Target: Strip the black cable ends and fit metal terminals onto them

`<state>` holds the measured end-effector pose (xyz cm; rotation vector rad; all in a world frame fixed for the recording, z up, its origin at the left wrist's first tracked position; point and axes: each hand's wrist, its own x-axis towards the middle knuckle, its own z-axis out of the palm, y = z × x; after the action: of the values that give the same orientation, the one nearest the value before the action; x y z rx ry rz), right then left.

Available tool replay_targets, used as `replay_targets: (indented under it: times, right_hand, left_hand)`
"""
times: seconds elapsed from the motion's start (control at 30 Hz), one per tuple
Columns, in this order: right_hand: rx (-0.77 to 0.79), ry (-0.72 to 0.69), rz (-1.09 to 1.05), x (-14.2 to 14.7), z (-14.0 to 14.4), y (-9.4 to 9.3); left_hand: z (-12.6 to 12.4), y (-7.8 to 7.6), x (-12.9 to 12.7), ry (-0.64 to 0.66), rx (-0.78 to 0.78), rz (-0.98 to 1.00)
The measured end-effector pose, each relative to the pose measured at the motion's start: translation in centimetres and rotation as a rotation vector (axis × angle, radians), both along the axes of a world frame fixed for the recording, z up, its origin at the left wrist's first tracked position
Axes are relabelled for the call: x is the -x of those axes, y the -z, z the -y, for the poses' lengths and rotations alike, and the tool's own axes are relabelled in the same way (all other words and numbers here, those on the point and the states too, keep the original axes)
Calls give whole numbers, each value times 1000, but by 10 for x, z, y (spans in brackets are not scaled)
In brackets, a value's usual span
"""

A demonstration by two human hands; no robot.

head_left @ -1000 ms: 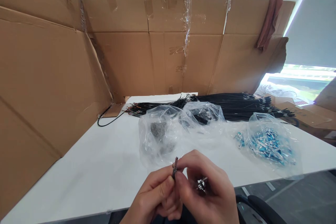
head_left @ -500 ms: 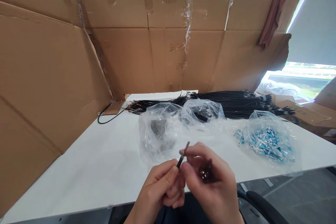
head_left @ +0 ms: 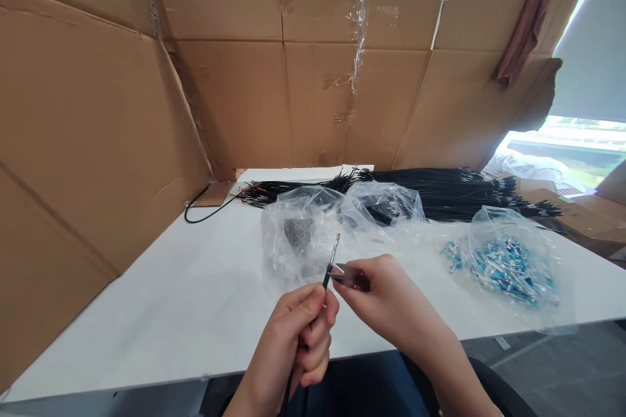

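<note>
At lower centre of the frame the left hand (head_left: 298,339) is curled shut around a thin black wire (head_left: 330,262), pinching it between thumb and forefinger so that its bare tip stands upright and free. The right hand (head_left: 386,293) pinches a small dark sleeve-like part (head_left: 348,275) at its fingertips, level with the wire and touching it near the tip, apparently held so for alignment.

On the white worktop (head_left: 195,300), just beyond the hands, lies a clear bag (head_left: 298,244) containing small grey parts. A second clear bag (head_left: 384,212) behind it holds dark pieces. At right, a third bag (head_left: 508,260) holds blue pieces. A bundle of black wires (head_left: 440,189) lies across the back, against the cardboard screen (head_left: 244,91) enclosing the worktop.
</note>
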<state>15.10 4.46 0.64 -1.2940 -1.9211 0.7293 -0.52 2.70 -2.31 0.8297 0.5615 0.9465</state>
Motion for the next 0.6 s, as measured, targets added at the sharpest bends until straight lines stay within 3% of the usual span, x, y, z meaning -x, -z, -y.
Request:
replay_targets:
  times: [0.13, 0.33, 0.43, 0.6]
  right_hand:
    - [2, 13, 112, 0, -12, -2]
    - [34, -59, 103, -1, -26, -1]
    - [191, -174, 52, 0, -38, -1]
    - [595, -440, 37, 3, -67, 5]
  left_hand:
    - [0, 0, 2, -40, 10, -63]
    - [-5, 2, 6, -72, 19, -107]
    - [-9, 5, 9, -71, 58, -74]
    - [-18, 11, 14, -63, 127, -43]
